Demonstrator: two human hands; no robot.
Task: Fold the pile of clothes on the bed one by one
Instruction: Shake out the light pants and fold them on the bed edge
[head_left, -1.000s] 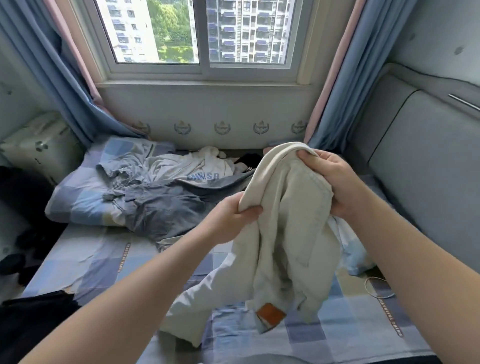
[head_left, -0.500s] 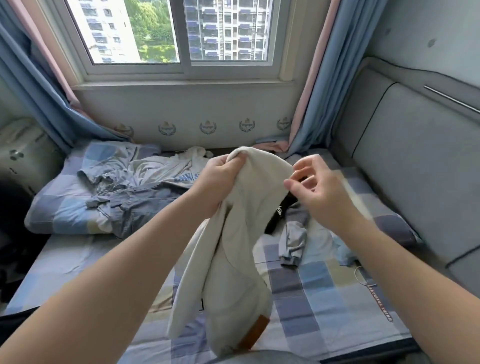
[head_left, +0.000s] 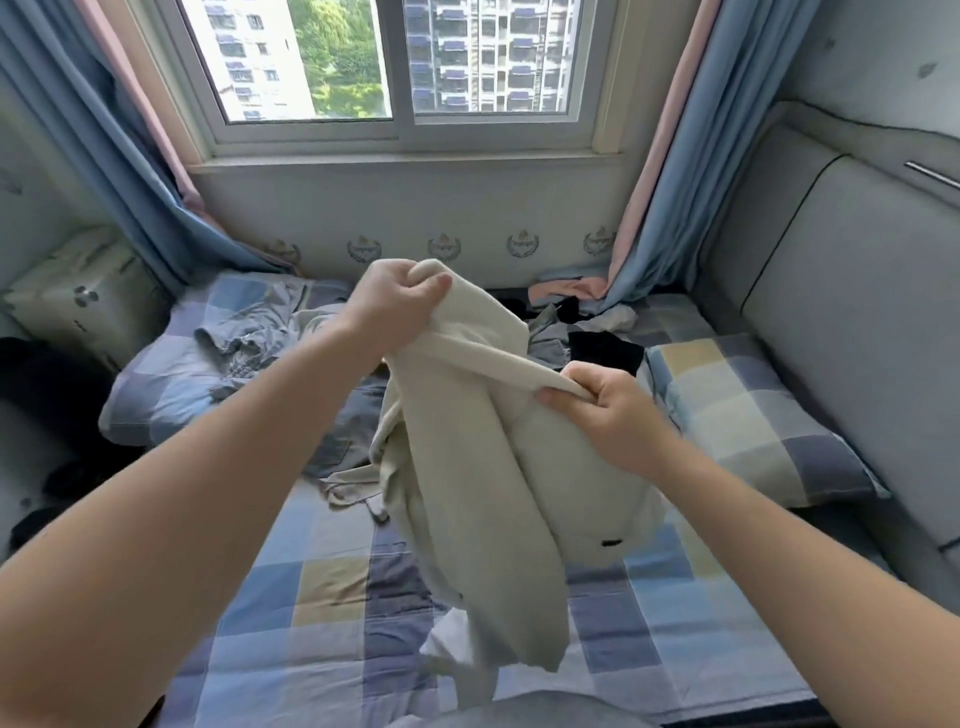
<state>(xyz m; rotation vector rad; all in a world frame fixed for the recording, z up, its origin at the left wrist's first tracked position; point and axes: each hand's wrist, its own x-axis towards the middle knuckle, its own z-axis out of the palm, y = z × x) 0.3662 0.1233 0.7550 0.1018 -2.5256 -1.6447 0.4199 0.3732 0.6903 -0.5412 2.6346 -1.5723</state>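
Observation:
A cream-coloured garment hangs in the air over the checked bed, its lower end touching the sheet. My left hand grips its top edge, held high near the window wall. My right hand pinches another part of its edge, lower and to the right. Behind it lies the pile of clothes: grey, black and pink pieces near the far wall. A blue-grey denim garment lies crumpled on the left pillow.
A checked pillow lies at the right against the grey padded headboard. Blue and pink curtains hang on both sides of the window. A pale box stands at the far left, with dark items on the floor below.
My right hand, free half a second ago, now pinches the garment's edge lower down. My left hand has kept its grip on the top. The view has swung right.

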